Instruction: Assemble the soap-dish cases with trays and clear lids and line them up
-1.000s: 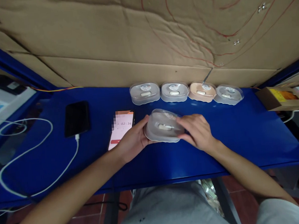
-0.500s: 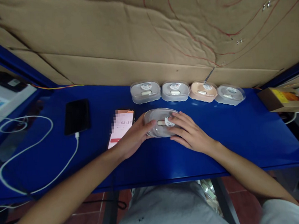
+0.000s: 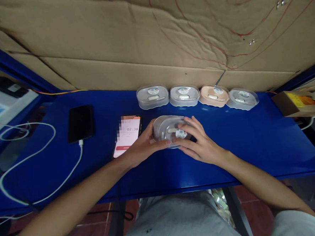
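Between my hands, over the blue table [image 3: 229,156], is an oval lidded plastic box [image 3: 162,129]. It has a grey base, a clear lid, a pale handle-like strip on top and a round white sticker. My left hand [image 3: 147,143] is closed around the left end, thumb along the front edge and fingers behind. At the right end my right hand [image 3: 198,140] grips the box, with bent fingers lying over the lid and sticker. The box's right end is partly hidden by these fingers. Whether the lid sits fully down on the base cannot be made out.
Behind stand similar boxes: two grey ones [image 3: 152,97] [image 3: 185,96], a peach one [image 3: 214,96] and another grey one [image 3: 242,99]. A lit phone [image 3: 127,130] lies by my left forearm. Farther left is a dark phone [image 3: 80,122] on a white cable [image 3: 54,131]. A cardboard box [image 3: 292,104] stands right.
My left thumb has slid from the lid's top to its front edge. The box has shifted slightly toward me, and the fingers of my right hand have bent more over the lid.
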`<action>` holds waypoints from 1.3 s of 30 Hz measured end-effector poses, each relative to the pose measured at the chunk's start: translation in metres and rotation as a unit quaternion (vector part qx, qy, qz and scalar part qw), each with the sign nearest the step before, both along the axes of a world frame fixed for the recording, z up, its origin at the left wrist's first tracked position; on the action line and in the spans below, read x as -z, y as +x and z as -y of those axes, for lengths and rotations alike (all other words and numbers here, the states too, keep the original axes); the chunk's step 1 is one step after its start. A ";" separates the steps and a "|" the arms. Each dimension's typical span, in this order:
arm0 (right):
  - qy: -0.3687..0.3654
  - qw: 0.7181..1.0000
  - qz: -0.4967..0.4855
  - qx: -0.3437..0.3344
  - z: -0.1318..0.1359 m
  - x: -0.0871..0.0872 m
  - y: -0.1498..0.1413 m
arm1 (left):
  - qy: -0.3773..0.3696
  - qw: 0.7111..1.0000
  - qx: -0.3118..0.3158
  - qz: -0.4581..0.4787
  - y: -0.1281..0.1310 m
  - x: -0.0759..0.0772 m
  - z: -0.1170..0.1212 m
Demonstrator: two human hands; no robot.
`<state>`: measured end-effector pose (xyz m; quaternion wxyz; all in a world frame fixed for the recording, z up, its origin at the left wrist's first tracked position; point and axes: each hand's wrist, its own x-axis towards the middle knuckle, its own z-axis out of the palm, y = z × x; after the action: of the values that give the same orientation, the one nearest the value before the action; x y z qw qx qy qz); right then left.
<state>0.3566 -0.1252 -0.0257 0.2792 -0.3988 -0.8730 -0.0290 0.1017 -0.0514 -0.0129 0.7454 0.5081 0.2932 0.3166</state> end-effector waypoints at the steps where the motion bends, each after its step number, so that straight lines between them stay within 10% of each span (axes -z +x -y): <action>1: -0.006 1.000 -0.014 0.002 0.000 0.001 0.000 | 0.003 1.000 0.007 0.001 0.001 -0.002 0.001; 32: -0.003 1.000 -0.014 -0.013 -0.008 0.000 0.009 | 0.030 0.998 0.050 0.021 0.004 -0.002 0.010; 39: -0.003 1.000 -0.030 -0.002 -0.007 0.002 0.003 | -0.018 0.999 -0.032 -0.021 0.006 -0.005 0.011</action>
<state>0.3599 -0.1185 -0.0274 0.3038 -0.3989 -0.8651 -0.0140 0.1077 -0.0620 -0.0076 0.7377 0.4915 0.3302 0.3244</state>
